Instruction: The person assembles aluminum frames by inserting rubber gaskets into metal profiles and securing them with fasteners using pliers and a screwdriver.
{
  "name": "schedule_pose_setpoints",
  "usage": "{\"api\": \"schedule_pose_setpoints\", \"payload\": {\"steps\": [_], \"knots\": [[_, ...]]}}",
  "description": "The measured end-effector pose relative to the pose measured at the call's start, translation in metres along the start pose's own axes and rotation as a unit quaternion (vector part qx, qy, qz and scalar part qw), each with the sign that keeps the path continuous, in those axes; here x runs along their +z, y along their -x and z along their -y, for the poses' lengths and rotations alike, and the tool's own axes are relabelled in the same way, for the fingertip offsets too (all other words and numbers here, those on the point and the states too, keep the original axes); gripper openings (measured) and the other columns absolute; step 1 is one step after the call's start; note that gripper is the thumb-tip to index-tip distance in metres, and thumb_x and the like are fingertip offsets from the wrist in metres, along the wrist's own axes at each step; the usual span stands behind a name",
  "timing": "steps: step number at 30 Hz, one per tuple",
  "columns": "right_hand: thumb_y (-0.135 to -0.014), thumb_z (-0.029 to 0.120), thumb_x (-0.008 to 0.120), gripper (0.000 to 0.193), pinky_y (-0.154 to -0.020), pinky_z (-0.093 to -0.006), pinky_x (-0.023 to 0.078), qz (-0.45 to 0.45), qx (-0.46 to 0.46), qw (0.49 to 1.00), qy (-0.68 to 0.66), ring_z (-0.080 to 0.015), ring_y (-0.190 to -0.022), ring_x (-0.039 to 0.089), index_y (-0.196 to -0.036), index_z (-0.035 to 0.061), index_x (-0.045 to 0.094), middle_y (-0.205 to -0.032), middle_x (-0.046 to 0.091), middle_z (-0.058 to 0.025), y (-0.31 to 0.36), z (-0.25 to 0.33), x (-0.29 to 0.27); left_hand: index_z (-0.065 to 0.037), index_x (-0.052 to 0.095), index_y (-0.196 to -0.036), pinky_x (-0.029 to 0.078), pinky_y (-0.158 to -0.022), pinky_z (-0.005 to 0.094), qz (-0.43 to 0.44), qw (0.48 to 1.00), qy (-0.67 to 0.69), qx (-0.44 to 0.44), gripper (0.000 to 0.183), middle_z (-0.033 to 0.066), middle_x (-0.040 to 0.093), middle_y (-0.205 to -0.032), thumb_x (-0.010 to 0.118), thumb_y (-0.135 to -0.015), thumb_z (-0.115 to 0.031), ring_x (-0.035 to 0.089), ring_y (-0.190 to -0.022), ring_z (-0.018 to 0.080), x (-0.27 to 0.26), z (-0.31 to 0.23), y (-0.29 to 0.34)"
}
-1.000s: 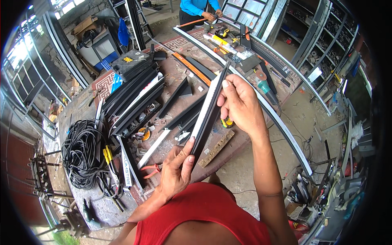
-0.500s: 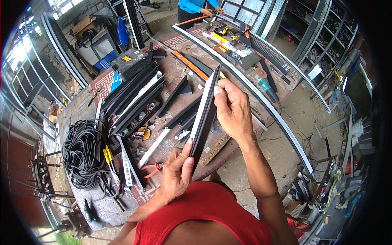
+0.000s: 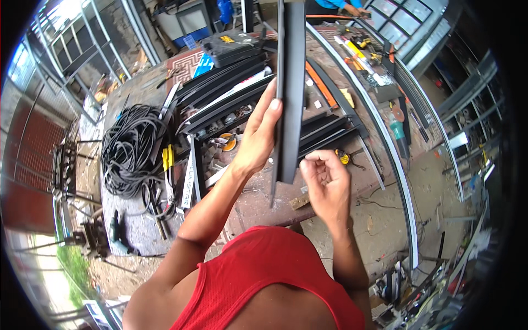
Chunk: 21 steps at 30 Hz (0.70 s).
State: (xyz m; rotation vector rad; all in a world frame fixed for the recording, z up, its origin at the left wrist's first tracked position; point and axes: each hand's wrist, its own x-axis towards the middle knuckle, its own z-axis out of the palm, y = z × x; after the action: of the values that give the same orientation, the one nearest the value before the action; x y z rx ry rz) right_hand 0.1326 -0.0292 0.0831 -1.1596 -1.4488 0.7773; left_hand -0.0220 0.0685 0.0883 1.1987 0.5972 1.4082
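A long black metal profile (image 3: 291, 93) stands nearly upright before me, its top cut off by the upper edge of the view. My left hand (image 3: 261, 132) is closed on its left side, with the thumb across the face. A thin dark strip hangs past the profile's lower left edge. My right hand (image 3: 330, 184) is apart from the profile, just right of its lower end. Its fingers are curled with thumb and forefinger close together, and I cannot make out whether anything is between them. A yellow-and-black tape measure (image 3: 343, 157) lies behind that hand.
The worktable (image 3: 250, 206) carries a black cable coil (image 3: 132, 151), stacked dark profiles (image 3: 223, 82), an orange level-like bar (image 3: 320, 85) and a green angle grinder (image 3: 400, 135). A long pale-edged frame (image 3: 393, 157) curves along the right. Another person's hand (image 3: 355, 10) is at the far end.
The profile has turned more upright and moved up, showing its black face. My left hand has moved up with it. The right hand has let go of its upper part and come down.
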Motion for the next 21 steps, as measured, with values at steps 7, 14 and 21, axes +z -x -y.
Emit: {"api": "schedule_pose_setpoints", "payload": {"steps": [7,14,21], "knots": [[-0.103,0.012,0.06,0.04,-0.087,-0.0293,0.052,0.007,0.083,0.993,-0.083,-0.0166,-0.099,0.064,-0.138,-0.0024,0.049,-0.113,0.065,-0.0105,0.017,-0.031,0.005,-0.009,0.038,-0.147,0.055,-0.087,0.0391,0.049,0.995,0.083,-0.025,0.065,0.0158,0.063,-0.122,0.037,-0.105,-0.058,0.068,-0.101,0.0256,0.002,-0.014,-0.027],[-0.102,0.013,0.061,0.039,-0.073,-0.0238,0.054,-0.018,0.158,0.981,-0.114,-0.0115,-0.085,0.064,-0.137,-0.0008,0.052,-0.107,0.067,-0.0082,0.034,-0.034,-0.022,-0.001,0.061,-0.122,0.055,-0.077,0.0324,-0.047,0.996,0.035,0.067,0.066,0.0104,0.068,-0.096,0.029,-0.108,-0.056,0.066,-0.081,0.0207,-0.025,-0.052,-0.105],[-0.089,0.004,0.074,0.016,-0.07,-0.0348,0.048,-0.211,-0.035,0.962,0.17,-0.0238,-0.078,0.059,-0.101,0.0031,0.063,-0.093,0.062,-0.0089,0.034,-0.041,-0.04,-0.011,0.056,-0.085,0.043,-0.066,0.0291,-0.252,0.959,0.042,0.125,0.049,-0.0007,0.055,-0.074,0.031,-0.11,-0.044,0.05,-0.067,0.0112,-0.01,-0.052,-0.102]]}}
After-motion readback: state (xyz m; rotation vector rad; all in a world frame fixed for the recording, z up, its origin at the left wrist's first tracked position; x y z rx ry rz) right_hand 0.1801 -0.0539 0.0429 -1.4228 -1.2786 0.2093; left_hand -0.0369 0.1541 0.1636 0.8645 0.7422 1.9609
